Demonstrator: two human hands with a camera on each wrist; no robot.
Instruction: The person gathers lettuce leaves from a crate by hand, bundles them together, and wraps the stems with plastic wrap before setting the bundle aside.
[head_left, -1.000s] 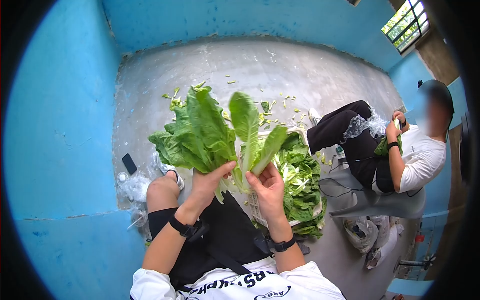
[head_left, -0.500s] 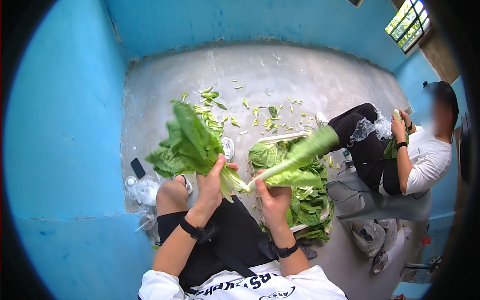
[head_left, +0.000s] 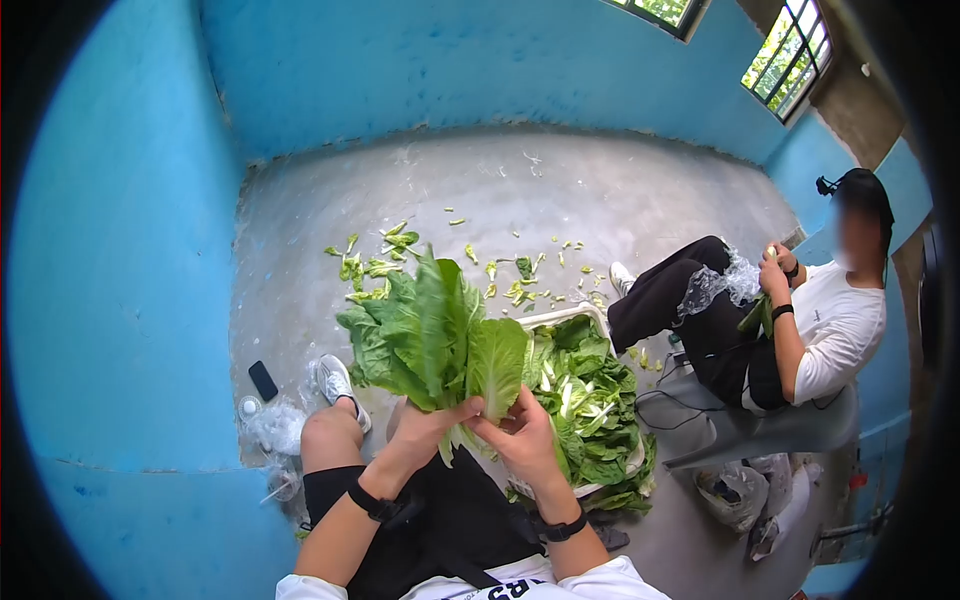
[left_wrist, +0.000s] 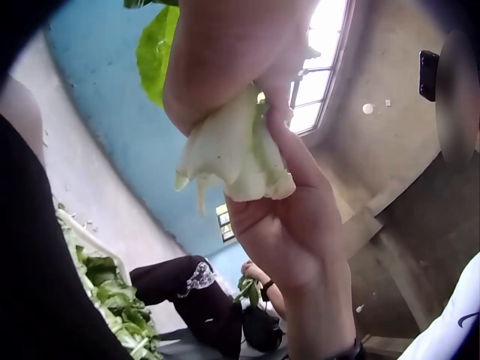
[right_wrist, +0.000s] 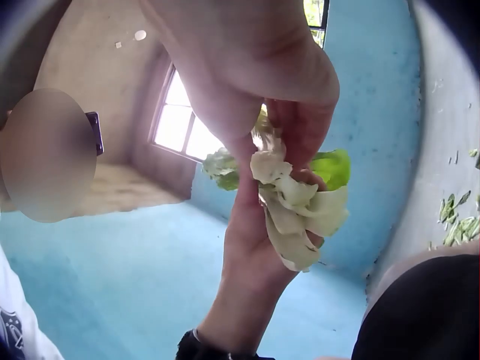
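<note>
A bunch of leafy greens (head_left: 420,330) stands upright above the lap in the head view, its stalks gripped by my left hand (head_left: 425,432). My right hand (head_left: 522,442) pinches the base of a paler leaf (head_left: 497,365) right beside the bunch, thumbs close together. In the left wrist view the white stalk ends (left_wrist: 232,154) hang below my left hand (left_wrist: 232,60), with my right hand (left_wrist: 289,232) against them. From the right wrist, white stalk bases (right_wrist: 296,217) show between both hands; palm and some fingertips are partly hidden.
A white crate (head_left: 600,325) full of greens (head_left: 590,410) stands right of my legs. Leaf scraps (head_left: 400,240) lie on the floor ahead. At the right a seated person (head_left: 835,310) holds greens. A phone (head_left: 262,380) and clear plastic (head_left: 278,428) lie at the left.
My right hand has come in from the right, and the leaves it holds have swung from pointing right to upright beside the bunch. The left hand still grips the bunch. The head view has shifted.
</note>
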